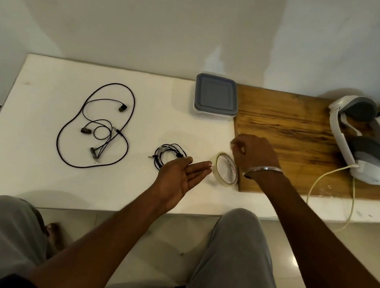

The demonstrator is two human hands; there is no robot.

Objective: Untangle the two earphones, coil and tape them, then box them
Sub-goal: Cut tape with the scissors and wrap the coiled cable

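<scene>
One black earphone (97,126) lies spread out in loose loops on the white tabletop (29,175) at the left. A second earphone (168,156) lies coiled small near the middle. A roll of clear tape (225,170) stands tilted on edge just right of it. My left hand (182,176) is open, palm up, its fingertips touching the roll's left side. My right hand (253,155) hovers behind the roll with fingers curled, pinching what looks like the clear tape's end. A grey-lidded plastic box (215,98) sits shut at the back.
A wooden board (297,136) covers the right part of the table. A white and grey headset (364,136) with a pale cable (327,180) lies on it at the far right. My knees are below the table's front edge.
</scene>
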